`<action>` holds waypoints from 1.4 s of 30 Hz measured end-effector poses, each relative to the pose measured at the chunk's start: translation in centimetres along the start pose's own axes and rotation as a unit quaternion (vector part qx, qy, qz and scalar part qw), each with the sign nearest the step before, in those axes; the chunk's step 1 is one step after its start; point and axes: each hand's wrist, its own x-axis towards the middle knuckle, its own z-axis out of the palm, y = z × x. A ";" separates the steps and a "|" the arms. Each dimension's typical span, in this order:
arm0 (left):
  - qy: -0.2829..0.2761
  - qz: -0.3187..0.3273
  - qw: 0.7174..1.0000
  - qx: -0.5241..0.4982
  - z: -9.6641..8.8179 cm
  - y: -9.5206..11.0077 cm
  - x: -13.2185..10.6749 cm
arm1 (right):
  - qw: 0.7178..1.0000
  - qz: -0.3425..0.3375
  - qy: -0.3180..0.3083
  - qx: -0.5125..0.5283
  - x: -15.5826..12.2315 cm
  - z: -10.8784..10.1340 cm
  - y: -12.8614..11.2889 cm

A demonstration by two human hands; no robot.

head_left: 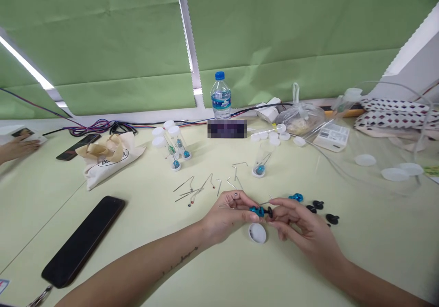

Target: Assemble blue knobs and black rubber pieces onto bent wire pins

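My left hand [222, 218] is closed on a small blue metal fitting [256, 211], and a thin bent wire also sticks out from its fingers. A black disc-headed piece [270, 212] joins the fitting's right end, where the fingertips of my right hand [302, 224] pinch it. Part of a thin metal rod shows between the hands, but I cannot tell which hand has it. Just below them lies a shallow white cap [257, 233] with small dark bits in it. Another blue fitting [295, 197] and several black disc-headed pieces [332, 219] lie beside my right hand.
Bent metal keys [192, 190] lie beyond my left hand. Clear tubes with white caps [174, 131] and a water bottle [221, 97] stand farther back. A phone [84, 240] and cloth bag [111, 158] are leftward. Another person's hand [20, 147] is at far left.
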 end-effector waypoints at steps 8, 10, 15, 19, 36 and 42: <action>0.007 0.013 1.000 0.014 -0.1 0.0 0.0 | 1.000 -0.007 0.009 -0.016 0.0 0.1 -0.1; 0.003 0.014 1.000 0.014 -0.1 -0.1 0.0 | 1.000 -0.011 0.011 -0.022 0.1 0.1 -0.2; -0.018 0.016 1.000 0.013 0.0 -0.1 0.0 | 0.999 -0.006 0.004 -0.048 0.2 0.0 -0.4; -0.018 0.016 1.000 0.009 0.2 -0.1 0.0 | 0.998 0.000 0.001 -0.063 0.1 -0.1 -0.5; -0.013 0.012 1.000 0.014 0.3 0.1 -0.1 | 0.998 -0.025 -0.010 -0.050 0.3 -0.1 -0.2; -0.035 0.023 0.999 0.006 0.1 0.0 0.0 | 0.999 -0.022 -0.016 -0.041 0.2 -0.1 0.1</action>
